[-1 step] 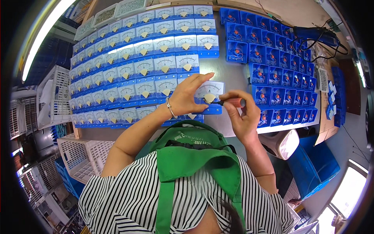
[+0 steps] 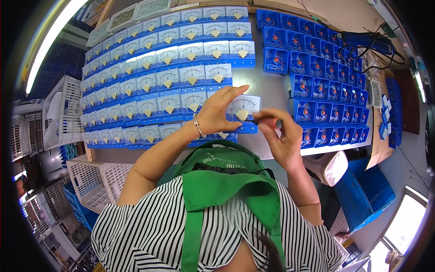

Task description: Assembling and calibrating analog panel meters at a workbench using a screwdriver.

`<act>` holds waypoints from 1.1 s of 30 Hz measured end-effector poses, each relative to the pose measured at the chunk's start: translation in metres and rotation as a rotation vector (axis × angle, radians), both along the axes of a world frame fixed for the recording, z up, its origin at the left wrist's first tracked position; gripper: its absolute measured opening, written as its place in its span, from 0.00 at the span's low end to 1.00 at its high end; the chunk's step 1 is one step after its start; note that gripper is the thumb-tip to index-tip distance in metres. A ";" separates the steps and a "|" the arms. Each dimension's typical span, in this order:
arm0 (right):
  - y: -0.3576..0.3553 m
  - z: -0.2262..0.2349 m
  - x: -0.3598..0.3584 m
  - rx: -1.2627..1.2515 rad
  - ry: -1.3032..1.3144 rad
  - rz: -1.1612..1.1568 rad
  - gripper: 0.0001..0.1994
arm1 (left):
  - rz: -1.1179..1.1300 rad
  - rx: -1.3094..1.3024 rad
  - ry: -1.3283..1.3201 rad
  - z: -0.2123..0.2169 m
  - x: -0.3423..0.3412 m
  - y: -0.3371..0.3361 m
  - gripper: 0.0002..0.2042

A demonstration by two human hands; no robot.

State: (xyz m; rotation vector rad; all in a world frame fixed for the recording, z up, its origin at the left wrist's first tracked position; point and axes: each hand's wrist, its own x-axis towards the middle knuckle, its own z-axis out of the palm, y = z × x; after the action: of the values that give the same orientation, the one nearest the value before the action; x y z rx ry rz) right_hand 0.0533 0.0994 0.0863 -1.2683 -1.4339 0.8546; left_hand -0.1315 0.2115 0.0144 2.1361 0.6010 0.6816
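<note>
Evidently, the panel meter [image 2: 248, 102] in hand is a light, boxy thing: a white dial with a pale fan-shaped piece at its near side, all on a blue base that looks like stiff moulded plastic. It sits at the near middle of the desk [image 2: 253, 79], just right of the rows of finished-looking meters [image 2: 167, 58] and left of the lidless blue boxes [image 2: 302, 111] with coloured wires inside. The left hand [image 2: 214, 111] spans it from the left, fingers parted about as wide as the meter, the forefinger reaching along the far edge and the thumb against the near-left part of the base; whether the underside rests on the metal cannot be told. The right hand [image 2: 284, 133] pinches the reddish handle of what looks like a screwdriver [image 2: 272, 122], fingers drawn narrow around it, with the dark shaft pointing left to the near edge of the dial. The meter should weigh little and could skid on the smooth desk under a sideways push, so a brace on the opposite side seems wise. Its glossy front is probably slick and easily scratched, and the dial behind it likely delicate; the best hold is by the blue base or the outer side edges, firm but without squeezing the face.
</note>
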 end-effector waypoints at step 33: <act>-0.012 -0.018 -0.014 -0.018 0.065 -0.140 0.11 | 0.022 -0.128 0.014 -0.006 -0.006 -0.006 0.45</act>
State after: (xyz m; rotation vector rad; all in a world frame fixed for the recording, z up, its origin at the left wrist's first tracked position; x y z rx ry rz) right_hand 0.0391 0.0876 0.0681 -1.3264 -1.2731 0.8076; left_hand -0.1380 0.2052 0.0089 2.0201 0.6586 0.6237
